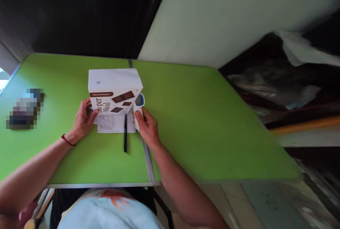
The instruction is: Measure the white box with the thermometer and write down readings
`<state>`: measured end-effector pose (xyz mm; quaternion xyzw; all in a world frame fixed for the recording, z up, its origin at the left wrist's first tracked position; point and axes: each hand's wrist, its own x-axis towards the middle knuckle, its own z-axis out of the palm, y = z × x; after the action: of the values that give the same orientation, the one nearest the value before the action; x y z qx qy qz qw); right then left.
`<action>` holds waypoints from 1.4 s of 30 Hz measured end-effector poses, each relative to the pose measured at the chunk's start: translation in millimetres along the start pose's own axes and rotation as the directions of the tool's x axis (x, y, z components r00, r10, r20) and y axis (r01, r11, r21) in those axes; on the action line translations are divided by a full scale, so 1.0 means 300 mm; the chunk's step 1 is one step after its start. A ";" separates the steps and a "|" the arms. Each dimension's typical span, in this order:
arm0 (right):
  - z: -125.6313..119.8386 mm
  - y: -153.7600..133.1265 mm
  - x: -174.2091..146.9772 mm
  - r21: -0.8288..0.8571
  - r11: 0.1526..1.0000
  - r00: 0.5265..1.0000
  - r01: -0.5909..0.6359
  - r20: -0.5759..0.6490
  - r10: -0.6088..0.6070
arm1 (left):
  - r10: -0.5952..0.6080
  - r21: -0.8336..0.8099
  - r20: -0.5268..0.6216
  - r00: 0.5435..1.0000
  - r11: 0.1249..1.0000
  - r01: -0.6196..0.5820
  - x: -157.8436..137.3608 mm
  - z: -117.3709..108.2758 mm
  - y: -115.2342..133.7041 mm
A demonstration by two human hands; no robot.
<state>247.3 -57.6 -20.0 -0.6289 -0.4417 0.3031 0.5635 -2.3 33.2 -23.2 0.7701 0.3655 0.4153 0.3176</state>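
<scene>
A white box (pixel 117 80) with brown "NutriMotion" print stands on the green table, tilted so its top and front face show. My left hand (pixel 85 117) grips its lower left edge, thumb on the front and fingers behind the side. Close to the box's right side, my right hand (pixel 147 126) is wrapped round a white and blue infrared thermometer (pixel 139 105) with a small grey screen. Its head is next to the box's right edge; I cannot tell if they touch. Under the box's front lies a printed paper sheet (pixel 111 124), partly hidden, with a black pen (pixel 125 138) across it.
A pixelated, phone-like object (pixel 25 108) lies on the table's left part. A metal seam (pixel 148 161) runs through the green tabletop (pixel 202 126). Behind it are a dark panel (pixel 79 16) and a pale wall (pixel 191 20). Shelving with plastic-wrapped items (pixel 278 83) stands to the right.
</scene>
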 end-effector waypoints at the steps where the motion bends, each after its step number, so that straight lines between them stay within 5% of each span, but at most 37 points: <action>1: 0.001 -0.001 -0.002 -0.001 1.000 1.000 0.001 0.004 0.000 | -0.004 -0.004 -0.009 1.000 1.000 0.004 0.001 -0.001 0.004; 11: 0.017 -0.014 -0.024 0.052 0.999 1.000 -0.015 -0.001 0.015 | 0.100 0.321 -0.181 0.978 0.946 -0.037 -0.020 -0.022 0.060; 18: 0.028 -0.016 -0.027 0.081 0.994 0.997 -0.072 -0.030 0.074 | 0.074 0.358 -0.103 0.992 0.933 -0.032 -0.018 -0.003 0.044; 23: 0.038 -0.052 -0.089 0.175 0.979 0.983 0.103 -0.165 -0.074 | -0.013 0.280 -0.096 0.995 0.959 0.040 -0.014 0.006 0.032; 26: 0.047 -0.077 -0.134 0.273 0.952 0.989 0.139 0.016 -0.149 | -0.028 0.265 -0.097 0.995 0.963 0.052 -0.013 0.007 0.032; 30: 0.064 -0.085 -0.157 0.343 0.939 0.961 0.002 0.260 -0.098 | -0.046 0.257 -0.101 0.994 0.964 0.071 -0.010 0.006 0.033; 42: 0.101 -0.099 -0.160 0.389 0.878 0.894 -0.280 0.439 0.091 | -0.037 0.239 -0.086 0.996 0.969 0.057 -0.017 0.004 0.013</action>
<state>193.8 -88.1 -2.2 -0.4471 -0.4049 0.5732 0.5545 -2.0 26.6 -22.7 0.7767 0.4439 0.3911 0.2162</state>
